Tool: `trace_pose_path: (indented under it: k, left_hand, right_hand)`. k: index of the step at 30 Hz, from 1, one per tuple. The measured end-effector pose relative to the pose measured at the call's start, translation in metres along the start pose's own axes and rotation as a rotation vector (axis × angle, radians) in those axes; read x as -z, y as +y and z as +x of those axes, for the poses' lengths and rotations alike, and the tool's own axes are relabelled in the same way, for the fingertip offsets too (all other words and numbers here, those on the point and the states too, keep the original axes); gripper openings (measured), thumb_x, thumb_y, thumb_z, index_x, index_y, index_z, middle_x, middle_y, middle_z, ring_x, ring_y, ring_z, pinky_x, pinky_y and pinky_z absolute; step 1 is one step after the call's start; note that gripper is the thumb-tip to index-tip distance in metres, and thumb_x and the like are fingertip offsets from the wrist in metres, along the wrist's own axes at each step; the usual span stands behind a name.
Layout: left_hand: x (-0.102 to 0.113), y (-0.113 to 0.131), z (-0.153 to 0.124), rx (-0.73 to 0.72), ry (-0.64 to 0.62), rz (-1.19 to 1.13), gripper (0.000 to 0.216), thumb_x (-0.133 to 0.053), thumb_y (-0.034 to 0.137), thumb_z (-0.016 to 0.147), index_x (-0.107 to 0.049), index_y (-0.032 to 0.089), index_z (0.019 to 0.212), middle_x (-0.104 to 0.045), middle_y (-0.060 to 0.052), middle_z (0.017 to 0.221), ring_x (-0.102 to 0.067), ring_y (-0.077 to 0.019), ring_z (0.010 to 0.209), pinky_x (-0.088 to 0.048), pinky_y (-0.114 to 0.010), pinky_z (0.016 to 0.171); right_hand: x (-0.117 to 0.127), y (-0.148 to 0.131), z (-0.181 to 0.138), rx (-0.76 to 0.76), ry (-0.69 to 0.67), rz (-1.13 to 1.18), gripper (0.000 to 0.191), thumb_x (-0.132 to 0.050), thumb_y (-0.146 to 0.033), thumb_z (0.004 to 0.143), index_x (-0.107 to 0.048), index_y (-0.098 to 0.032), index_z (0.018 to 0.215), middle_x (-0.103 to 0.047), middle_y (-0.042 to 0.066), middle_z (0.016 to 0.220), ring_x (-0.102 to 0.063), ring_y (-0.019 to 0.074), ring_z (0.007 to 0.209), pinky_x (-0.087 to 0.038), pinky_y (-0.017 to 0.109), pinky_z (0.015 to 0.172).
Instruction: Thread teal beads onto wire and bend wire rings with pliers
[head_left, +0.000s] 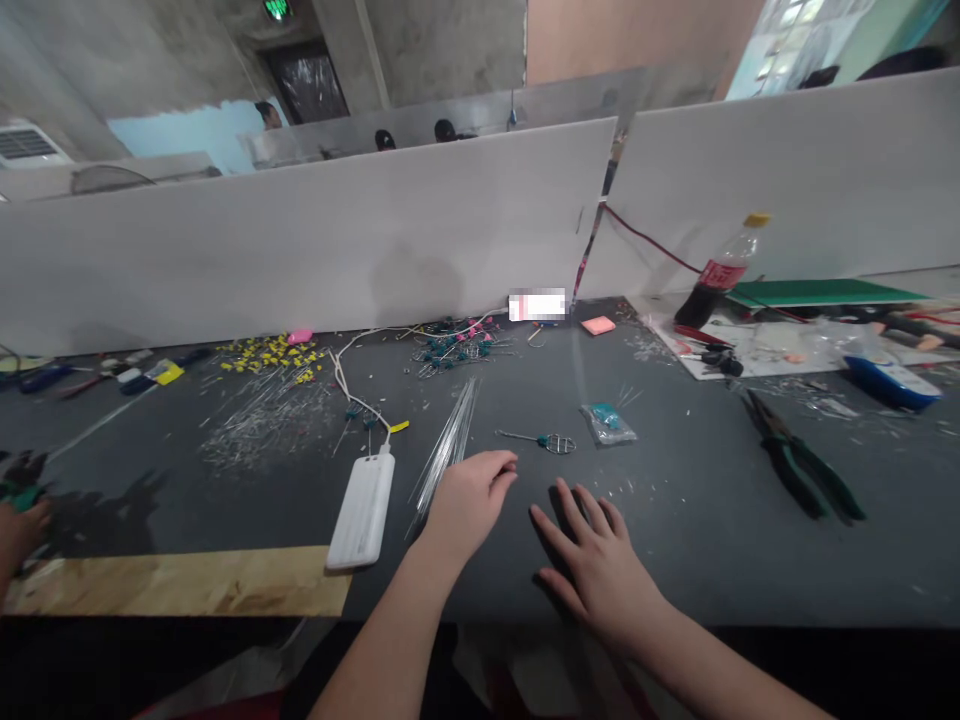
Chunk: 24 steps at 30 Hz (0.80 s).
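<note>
My left hand (469,495) is curled over the table, thumb and fingertips drawn together; anything inside them is hidden. A bundle of thin straight metal wires (450,435) lies beside and partly behind it. My right hand (596,555) is open, palm down, fingers spread over the dark tabletop. Just beyond both hands lies a small twisted-wire piece (556,443) with a teal bead and a cage-like end. To its right sits a clear plastic bag (609,424) with teal contents. Pliers with dark green handles (802,460) lie farther right, jaws pointing away.
A white power bank (361,510) with a cable stands left of my hands. Yellow bits (274,355), loose wires (255,430) and teal-beaded wire pieces (454,348) lie behind. A cola bottle (720,275) stands back right. Another person's hand (26,525) holds a green tool at far left.
</note>
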<state>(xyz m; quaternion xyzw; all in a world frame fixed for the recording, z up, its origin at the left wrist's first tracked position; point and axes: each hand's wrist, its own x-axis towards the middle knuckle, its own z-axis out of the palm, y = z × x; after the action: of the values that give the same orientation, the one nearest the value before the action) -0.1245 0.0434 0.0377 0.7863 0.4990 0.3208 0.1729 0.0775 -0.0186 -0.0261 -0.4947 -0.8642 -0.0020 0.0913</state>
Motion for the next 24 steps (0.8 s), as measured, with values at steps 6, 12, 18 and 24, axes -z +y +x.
trace_pose_path:
  k: [6, 12, 18, 24]
  left_hand:
    - [0.0, 0.001, 0.001, -0.015, -0.004, 0.034, 0.018, -0.058, 0.013, 0.086, -0.066, 0.021, 0.101, -0.074, -0.002, 0.096, -0.069, -0.018, 0.089, -0.054, -0.03, 0.08]
    - [0.001, -0.001, -0.002, -0.027, -0.015, 0.059, 0.018, -0.057, 0.014, 0.087, -0.065, 0.021, 0.102, -0.074, -0.002, 0.097, -0.069, -0.0178, 0.089, -0.054, -0.03, 0.08]
    - [0.0, -0.001, -0.003, -0.048, -0.021, 0.105, 0.018, -0.056, 0.015, 0.088, -0.066, 0.021, 0.102, -0.073, -0.003, 0.099, -0.069, -0.0187, 0.091, -0.055, -0.031, 0.081]
    - [0.002, -0.002, -0.004, -0.044, -0.04, 0.156, 0.018, -0.056, 0.014, 0.088, -0.065, 0.02, 0.102, -0.074, -0.003, 0.098, -0.069, -0.0189, 0.09, -0.054, -0.031, 0.079]
  right_hand:
    - [-0.001, -0.003, 0.008, -0.002, -0.009, -0.008, 0.061, -0.051, -0.047, 0.088, -0.04, -0.027, 0.144, -0.029, 0.019, 0.153, -0.032, 0.0431, 0.133, -0.027, 0.059, 0.1]
    - [-0.004, -0.004, -0.028, 0.004, 0.048, -0.027, 0.063, -0.05, -0.048, 0.088, -0.036, -0.028, 0.145, -0.031, 0.019, 0.151, -0.034, 0.042, 0.132, -0.031, 0.058, 0.097]
    - [0.001, -0.004, 0.009, -0.07, -0.019, 0.004, 0.06, -0.047, -0.049, 0.09, -0.039, -0.026, 0.144, -0.031, 0.021, 0.151, -0.033, 0.0434, 0.133, -0.028, 0.06, 0.1]
    - [0.001, -0.003, -0.001, -0.044, -0.012, 0.014, 0.061, -0.047, -0.05, 0.09, -0.038, -0.025, 0.145, -0.032, 0.021, 0.151, -0.032, 0.043, 0.134, -0.029, 0.059, 0.099]
